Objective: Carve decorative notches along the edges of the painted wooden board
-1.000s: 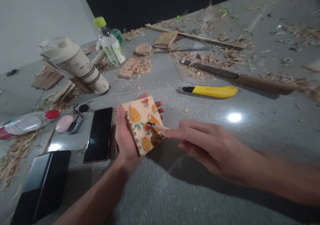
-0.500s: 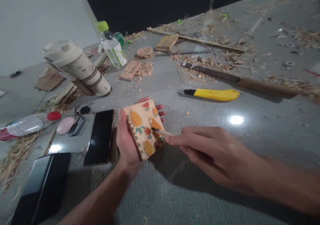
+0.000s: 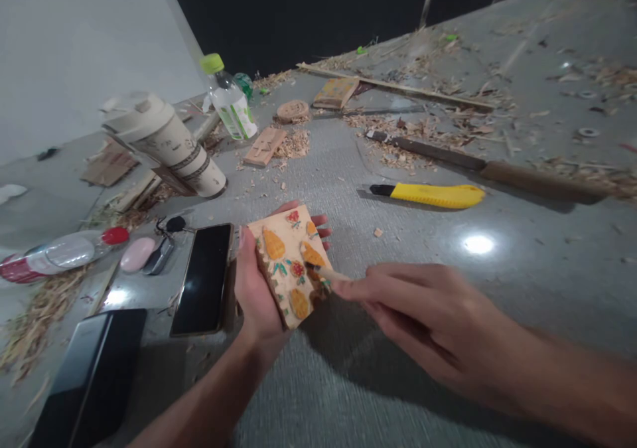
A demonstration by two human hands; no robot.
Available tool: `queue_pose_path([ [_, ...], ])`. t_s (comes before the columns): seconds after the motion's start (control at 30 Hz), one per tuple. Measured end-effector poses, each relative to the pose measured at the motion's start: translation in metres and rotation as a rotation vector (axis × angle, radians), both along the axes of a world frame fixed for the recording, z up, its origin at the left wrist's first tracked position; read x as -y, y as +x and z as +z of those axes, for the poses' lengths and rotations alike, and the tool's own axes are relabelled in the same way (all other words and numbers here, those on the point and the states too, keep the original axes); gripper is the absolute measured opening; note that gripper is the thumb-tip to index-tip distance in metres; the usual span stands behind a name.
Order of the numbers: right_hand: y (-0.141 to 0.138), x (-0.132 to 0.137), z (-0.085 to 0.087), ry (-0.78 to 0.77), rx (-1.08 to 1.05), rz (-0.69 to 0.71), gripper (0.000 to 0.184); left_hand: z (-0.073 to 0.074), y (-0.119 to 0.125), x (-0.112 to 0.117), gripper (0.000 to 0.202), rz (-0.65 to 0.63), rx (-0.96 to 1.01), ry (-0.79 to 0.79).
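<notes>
My left hand [image 3: 259, 295] is closed around a carved wooden block [image 3: 285, 275], tilted with its painted face toward me. Orange fruit shapes, small red ones and green leaves stand out in relief on it. In my right hand [image 3: 418, 308] is a thin pale stick-like tool [image 3: 334, 275], pinched between thumb and fingers. Its dark tip meets the right side of the block, near an orange shape and a dark brown patch; the tip is too small to tell its kind. Beyond my right hand lies a yellow utility knife [image 3: 438, 196].
Left of the block are a phone [image 3: 203, 279], a dark case [image 3: 92, 375], a pink oval object [image 3: 138, 255] and a lying bottle [image 3: 64, 252]. Farther back stand a tumbler [image 3: 172, 143] and a green-capped bottle [image 3: 231, 106]. A long-handled tool [image 3: 478, 162] lies amid wood shavings.
The whole view has shifted slightly, so everything sits a little lower and to the right. The tool's tip still meets the block's right side; both hands keep their grips.
</notes>
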State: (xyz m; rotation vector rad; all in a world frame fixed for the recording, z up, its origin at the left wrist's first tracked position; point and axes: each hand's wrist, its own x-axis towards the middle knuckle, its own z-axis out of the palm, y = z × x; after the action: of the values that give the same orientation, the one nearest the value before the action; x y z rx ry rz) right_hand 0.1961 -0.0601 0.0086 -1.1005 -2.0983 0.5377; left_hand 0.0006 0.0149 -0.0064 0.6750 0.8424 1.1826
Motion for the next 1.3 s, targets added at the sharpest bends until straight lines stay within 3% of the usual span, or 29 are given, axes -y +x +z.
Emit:
queue_pose_path([
  [0.17, 0.002, 0.003, 0.008, 0.031, -0.011, -0.011, 0.033, 0.0, 0.0, -0.001, 0.07, 0.02, 0.022, 0.0],
  [0.4, 0.001, -0.006, -0.005, -0.034, 0.04, -0.007, 0.047, -0.001, 0.0, 0.003, 0.068, -0.019, 0.006, 0.015],
  [0.57, -0.004, 0.0, -0.005, -0.026, 0.123, -0.002, 0.05, -0.004, -0.004, 0.003, 0.073, 0.024, -0.031, -0.015],
  [0.87, -0.001, 0.003, 0.001, 0.06, 0.101, 0.051, 0.048, 0.003, 0.0, -0.002, 0.068, 0.087, 0.087, -0.055],
  [1.07, -0.004, -0.002, -0.005, 0.065, 0.147, -0.006, 0.053, 0.004, 0.001, 0.003, 0.069, 0.084, 0.005, -0.066],
  [1.3, -0.011, 0.002, -0.01, -0.002, 0.173, -0.047, 0.053, 0.008, 0.006, 0.003, 0.067, 0.163, -0.027, -0.119],
])
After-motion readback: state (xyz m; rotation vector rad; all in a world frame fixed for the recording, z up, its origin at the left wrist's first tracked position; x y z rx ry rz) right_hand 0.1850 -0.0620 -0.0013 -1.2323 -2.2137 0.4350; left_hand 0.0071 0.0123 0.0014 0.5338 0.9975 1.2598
